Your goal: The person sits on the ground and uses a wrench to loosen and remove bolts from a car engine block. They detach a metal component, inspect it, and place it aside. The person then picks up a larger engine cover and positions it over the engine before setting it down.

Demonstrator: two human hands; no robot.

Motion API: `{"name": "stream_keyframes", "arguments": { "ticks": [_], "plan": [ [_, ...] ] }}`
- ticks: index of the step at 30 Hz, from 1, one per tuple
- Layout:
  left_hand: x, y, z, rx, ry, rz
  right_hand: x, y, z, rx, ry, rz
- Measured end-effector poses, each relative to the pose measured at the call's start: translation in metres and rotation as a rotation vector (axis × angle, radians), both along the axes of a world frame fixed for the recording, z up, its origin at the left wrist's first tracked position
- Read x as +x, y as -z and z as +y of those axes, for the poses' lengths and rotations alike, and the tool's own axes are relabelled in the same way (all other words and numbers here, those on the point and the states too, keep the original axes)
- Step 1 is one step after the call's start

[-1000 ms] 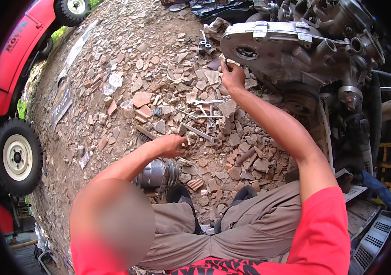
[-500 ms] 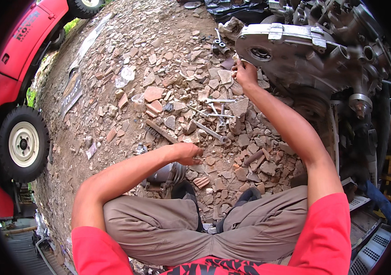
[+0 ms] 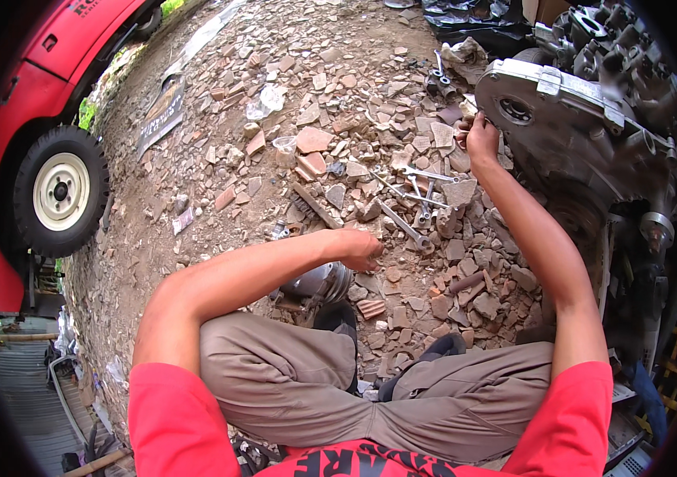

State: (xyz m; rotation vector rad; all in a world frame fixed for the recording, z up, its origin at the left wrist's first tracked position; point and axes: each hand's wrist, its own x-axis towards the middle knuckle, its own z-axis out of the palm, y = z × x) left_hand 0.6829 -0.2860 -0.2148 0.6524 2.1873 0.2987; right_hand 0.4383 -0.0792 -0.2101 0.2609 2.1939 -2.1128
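My right hand reaches to the near left end of a large grey metal engine cover. Its fingers are closed on a small pale piece against the cover's edge; I cannot make out its kind. My left hand hangs over the rubble with its fingers loosely curled and nothing visible in them. Just below it, by my left foot, a round ribbed metal engine part lies on the ground. Several wrenches lie between my hands.
Broken tile and stone cover the ground. The engine block stands on my right. A red vehicle with a white-rimmed wheel is at the left. Black plastic sheeting lies at the back.
The whole view has shifted, so the scene sits farther right and the vehicle's wheel higher. My right hand stays at the cover's edge; my left hand stays over the rubble.
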Motion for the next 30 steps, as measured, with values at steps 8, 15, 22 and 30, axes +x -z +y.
{"name": "stream_keyframes", "arguments": {
  "ticks": [8,15,22,30],
  "plan": [
    [-0.001,-0.004,0.007,-0.012,-0.013,0.012,-0.009,0.006,0.011,-0.075,-0.066,-0.082],
    [-0.006,-0.002,0.009,-0.030,0.040,0.012,-0.001,-0.010,0.000,0.188,0.138,0.010],
    [0.004,0.006,0.006,-0.033,0.072,-0.042,0.005,-0.016,-0.004,0.308,0.152,-0.031],
    [-0.002,0.011,0.012,-0.026,0.089,-0.030,-0.008,0.009,-0.012,0.163,0.376,0.103]
  ]
}}
